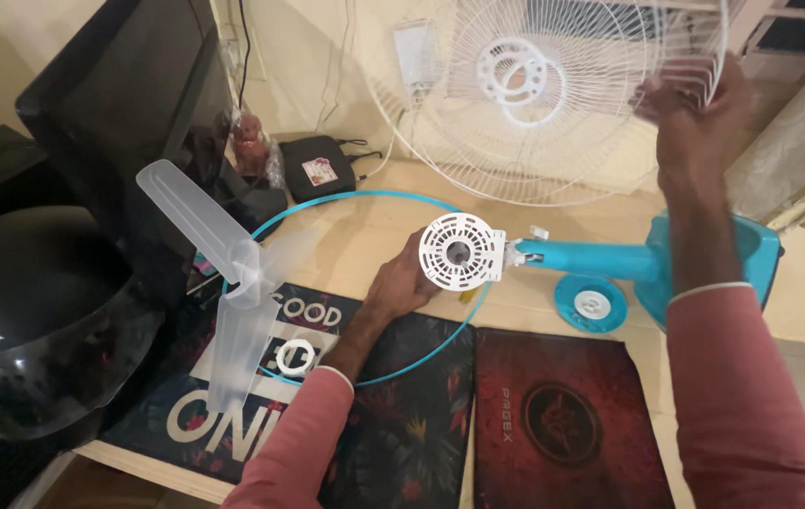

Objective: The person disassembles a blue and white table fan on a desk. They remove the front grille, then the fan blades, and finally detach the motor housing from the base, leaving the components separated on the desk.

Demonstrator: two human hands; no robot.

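Two pink sleeves reach up from the bottom edge, one per arm. Under them lie three dark notebooks side by side: a printed one with large pale letters [233,415], a floral one [412,424] and a maroon one with a round emblem [563,415].

The person's left hand [402,283] is closed around the back of the fan's motor housing, whose round white slotted face [461,251] points at the camera. That housing sits at the end of the turquoise fan neck [591,259], which runs right to the turquoise base [756,250] lying on the tan tabletop [374,221]. The right hand [695,104] is raised well above the table, fingers pinched on the rim of one white wire fan guard [553,94], held tilted in the air.

One translucent three-bladed fan blade [233,273] stands at the left, leaning by a black monitor [129,104]. One thin turquoise guard ring [365,283] lies flat, circling the left hand and overlapping the notebooks. Two round plastic nuts lie loose: a white one [296,356] on the printed notebook and a turquoise one [591,303] just below the neck. One black helmet [35,320] fills the left edge, and a small black router [320,168] sits near the wall
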